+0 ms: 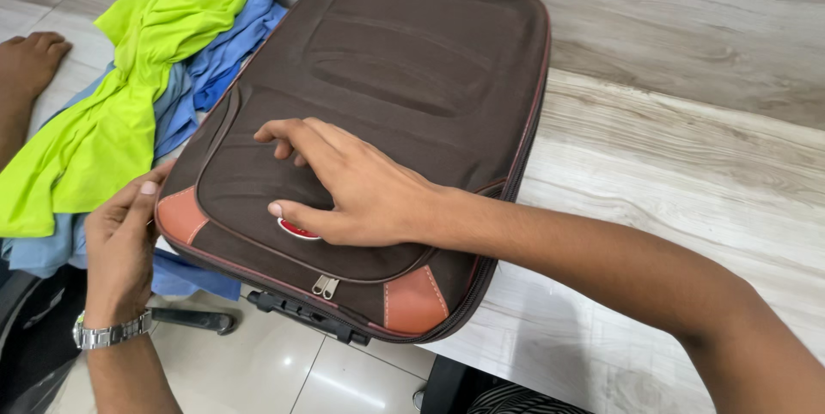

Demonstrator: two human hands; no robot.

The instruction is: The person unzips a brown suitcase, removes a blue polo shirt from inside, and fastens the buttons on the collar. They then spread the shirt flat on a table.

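A brown suitcase (387, 105) lies flat on the pale wooden table (687, 165), and one end sticks out over the edge. The person's right hand (344, 186) lies on top of it, with the fingers spread and curled a bit, pressing on the front pocket. It is not gripping anything. The left hand (120, 238), with a metal watch (110, 334) on the wrist, touches the orange corner patch (180, 215). Its fingers are close together against the side, but I cannot tell if they pinch it.

A lime green shirt (129, 96) and some blue clothes (223, 53) lie just beside the suitcase. Someone else's hand (30, 62) rests at the far left.

Press flat and even, I think. Keep the left hand steady at the corner so the suitcase does not slide off.
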